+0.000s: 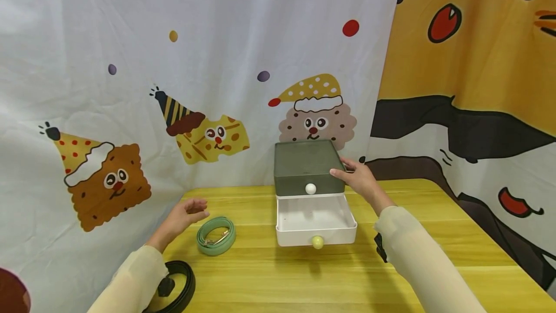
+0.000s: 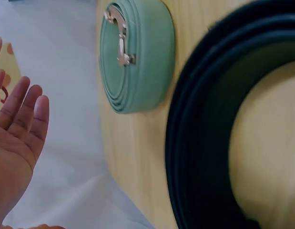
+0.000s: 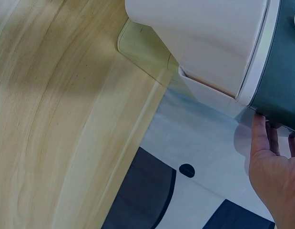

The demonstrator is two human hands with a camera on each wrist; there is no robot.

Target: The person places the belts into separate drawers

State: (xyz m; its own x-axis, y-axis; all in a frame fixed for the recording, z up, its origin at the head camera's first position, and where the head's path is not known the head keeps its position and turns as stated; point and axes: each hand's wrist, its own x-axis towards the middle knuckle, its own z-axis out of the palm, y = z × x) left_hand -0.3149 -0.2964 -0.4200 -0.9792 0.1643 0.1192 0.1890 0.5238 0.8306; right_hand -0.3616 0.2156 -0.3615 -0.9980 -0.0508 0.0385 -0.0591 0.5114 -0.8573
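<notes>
A small drawer box with a dark green upper part (image 1: 306,161) and a white knob (image 1: 310,189) stands toward the back of the table. Its white lower drawer (image 1: 299,238), with a yellow-green knob (image 1: 317,242), is pulled out and holds nothing. My right hand (image 1: 359,181) touches the box's right side with extended fingers (image 3: 259,136), thumb near the top edge. Left of the box, my left hand (image 1: 182,219) hovers with loose fingers, holding nothing. Beside it lies a coiled light green belt (image 1: 229,241) with a gold buckle (image 2: 121,36). Nearer me is a coiled black belt (image 1: 189,286), partly behind my left sleeve.
The yellow wood-grain table (image 1: 260,279) carries everything. Right behind it hangs a white curtain (image 1: 217,23) with cartoon prints, and an orange printed cloth (image 1: 486,62) hangs at the right. The table's right edge slants toward that cloth.
</notes>
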